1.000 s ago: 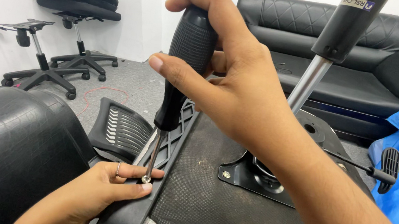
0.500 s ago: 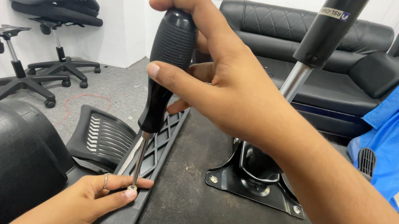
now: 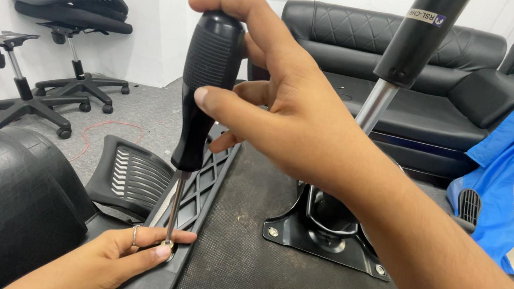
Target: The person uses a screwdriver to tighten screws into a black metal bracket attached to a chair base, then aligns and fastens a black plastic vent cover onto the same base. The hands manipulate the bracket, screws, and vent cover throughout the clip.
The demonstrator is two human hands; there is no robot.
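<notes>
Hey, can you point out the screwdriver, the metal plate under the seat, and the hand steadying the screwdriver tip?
screwdriver [image 3: 205, 89], head view, on its black ribbed handle.
metal plate [image 3: 298, 233], head view, on its flat black left part near a screw.
left hand [image 3: 111, 258], head view, on the back of the hand.
</notes>
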